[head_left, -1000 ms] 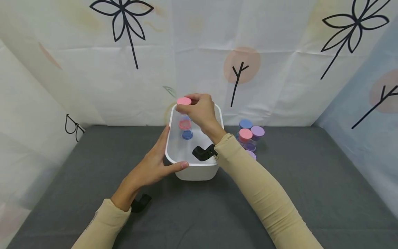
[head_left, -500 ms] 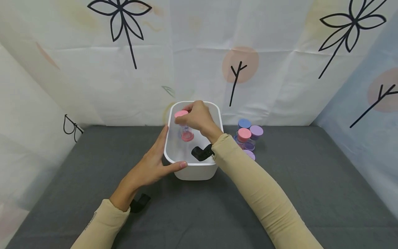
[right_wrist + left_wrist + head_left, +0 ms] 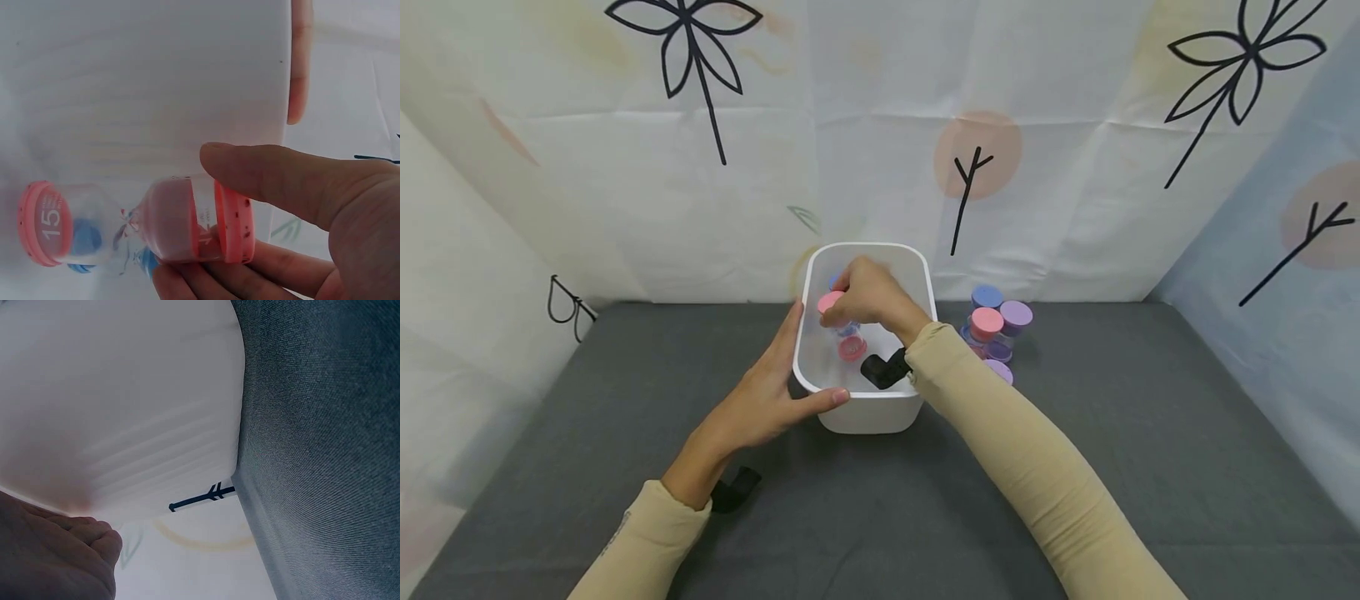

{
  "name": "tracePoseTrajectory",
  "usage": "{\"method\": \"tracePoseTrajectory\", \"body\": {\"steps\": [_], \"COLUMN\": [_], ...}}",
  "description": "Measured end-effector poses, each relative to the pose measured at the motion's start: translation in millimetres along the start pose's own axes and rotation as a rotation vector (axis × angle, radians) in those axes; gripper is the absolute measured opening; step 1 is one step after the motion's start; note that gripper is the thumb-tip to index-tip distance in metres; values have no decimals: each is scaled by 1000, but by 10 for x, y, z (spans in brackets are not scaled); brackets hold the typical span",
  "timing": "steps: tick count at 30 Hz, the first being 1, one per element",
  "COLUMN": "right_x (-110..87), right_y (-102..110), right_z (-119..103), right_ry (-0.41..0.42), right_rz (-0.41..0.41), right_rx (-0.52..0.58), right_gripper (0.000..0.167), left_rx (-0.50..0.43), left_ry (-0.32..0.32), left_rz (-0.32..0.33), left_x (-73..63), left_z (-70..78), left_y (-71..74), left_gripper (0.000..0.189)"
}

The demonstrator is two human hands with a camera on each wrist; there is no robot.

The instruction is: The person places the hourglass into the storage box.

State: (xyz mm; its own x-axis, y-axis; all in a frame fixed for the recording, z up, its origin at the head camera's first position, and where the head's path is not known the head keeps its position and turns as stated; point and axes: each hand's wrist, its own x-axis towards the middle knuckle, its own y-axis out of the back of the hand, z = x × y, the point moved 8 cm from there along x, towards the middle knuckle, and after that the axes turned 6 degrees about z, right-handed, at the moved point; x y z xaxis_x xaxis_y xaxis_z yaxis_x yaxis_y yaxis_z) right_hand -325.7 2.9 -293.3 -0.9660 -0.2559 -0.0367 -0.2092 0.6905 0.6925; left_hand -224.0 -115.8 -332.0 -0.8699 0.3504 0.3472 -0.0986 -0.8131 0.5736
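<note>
My right hand (image 3: 876, 296) reaches into a white bin (image 3: 872, 414) and grips a pink-capped sand timer (image 3: 172, 215) by its upper end. In the right wrist view, thumb and fingers lie on opposite sides of the timer; pink sand and a "15" on the far cap show. Behind it, partly hidden, stands a blue sand timer (image 3: 149, 261). My left hand (image 3: 763, 404) rests against the bin's left side, fingers extended along the outer wall and thumb straight over the front rim. The left wrist view shows the left fingers (image 3: 94, 534) at the wall.
To the right of the bin, several more sand timers stand close together: one blue-capped (image 3: 987, 296), one pink-capped (image 3: 987, 323) and purple-capped ones (image 3: 1017, 314). A dark grey cloth (image 3: 1112, 450) covers the table. Printed white fabric (image 3: 880, 150) hangs behind.
My right hand has lowered the pink sand timer from above the rim down into the bin, near its left side. The left hand has stayed at the bin.
</note>
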Motion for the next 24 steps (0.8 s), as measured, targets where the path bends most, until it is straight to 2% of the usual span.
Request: {"method": "tracePoseTrajectory", "body": {"steps": [7,15,24], "right_x": [2,34,48], "right_y": [-33,-58,-68], "right_z": [-2,4,-3], "right_ry": [4,29,35], "right_rz": [-28,-40,-44], "right_rx": [-89,-194,-232], "right_gripper": [41,26,40], "left_rx": [-12,-28,-40], "left_ry": [-27,-52,-59], "left_rz": [-9,1,-6], "left_x": [14,16,14], "left_z": [12,39,46], "left_y": [-1,3,4], "left_gripper": [120,119,119]}}
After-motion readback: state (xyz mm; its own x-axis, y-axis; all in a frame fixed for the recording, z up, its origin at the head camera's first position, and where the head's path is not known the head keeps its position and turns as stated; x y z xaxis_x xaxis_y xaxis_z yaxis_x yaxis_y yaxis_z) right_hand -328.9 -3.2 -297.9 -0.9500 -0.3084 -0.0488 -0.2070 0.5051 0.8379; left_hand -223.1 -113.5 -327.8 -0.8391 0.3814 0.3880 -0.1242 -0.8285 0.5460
